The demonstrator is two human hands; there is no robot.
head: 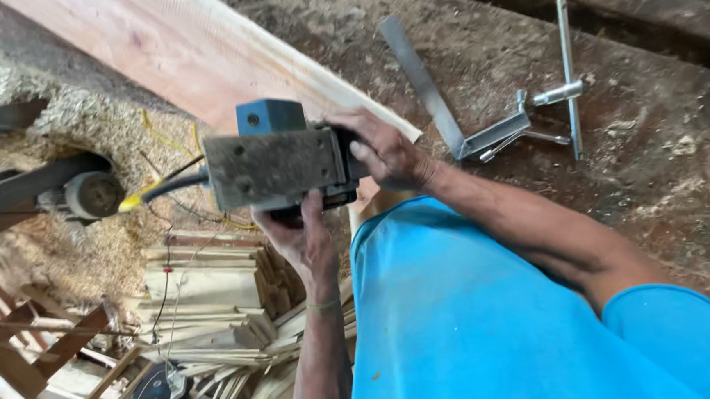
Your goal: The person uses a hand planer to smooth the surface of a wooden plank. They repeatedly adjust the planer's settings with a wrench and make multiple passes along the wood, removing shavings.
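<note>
A: Entry. Both hands are closed on the electric planer (pixel 275 167), which is lifted off the bench with its grey sole plate turned up toward the camera. The left hand (pixel 304 239) grips from below, fingers wrapped onto the body; the right hand (pixel 385 152) clamps the rear end.

B: Position relative to the work?

A: The long pale plank (pixel 198 49) lies just beyond the hands, touching or nearly touching the tool. The black cord (pixel 165 186) leaves the planer away from the right hand. Metal fence guide (pixel 498 129) sits on the bench (pixel 656 148) past the right hand, well apart.

B: Risks?

A: Judgement only: left fingers lie close to the sole, and the cutter slot cannot be made out. If the tool is live, contact would cut. The cord could snag. Sawdust underfoot and on the bench could cost footing or grip.
</note>
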